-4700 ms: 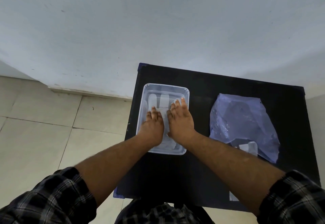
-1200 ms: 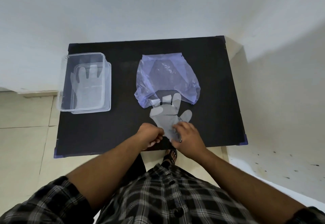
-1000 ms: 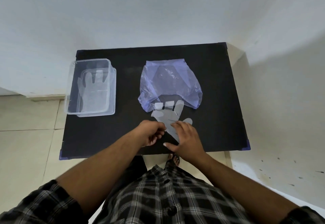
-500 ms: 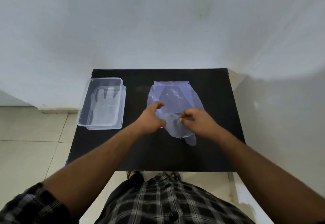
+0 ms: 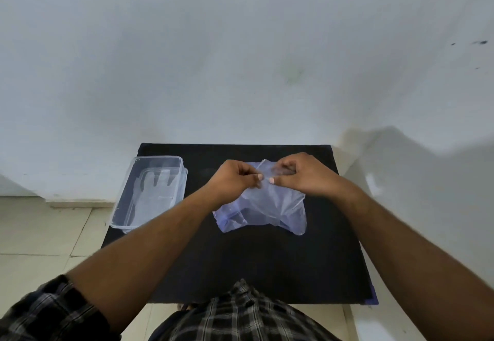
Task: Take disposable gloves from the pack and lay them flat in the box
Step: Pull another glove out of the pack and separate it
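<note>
Both hands are raised over the middle of the black table [image 5: 240, 265]. My left hand [image 5: 235, 177] and my right hand [image 5: 304, 175] each pinch the top edge of a thin clear glove [image 5: 266, 167]. The glove hangs down in front of the crumpled purple pack [image 5: 291, 217], and where it ends is hard to tell against the plastic. A clear plastic box [image 5: 120, 223] stands at the table's left edge. Inside it, another clear glove [image 5: 155, 188] lies flat with its fingers pointing to the wall.
The table stands against a pale wall, with a second wall close on the right. Tiled floor shows to the left of the table. The box hangs slightly over the table's left edge. My checked shirt is at the near edge.
Both hands drew a glove out of the pack's near end and lifted it up above the pack. The view tilted up toward the wall.
</note>
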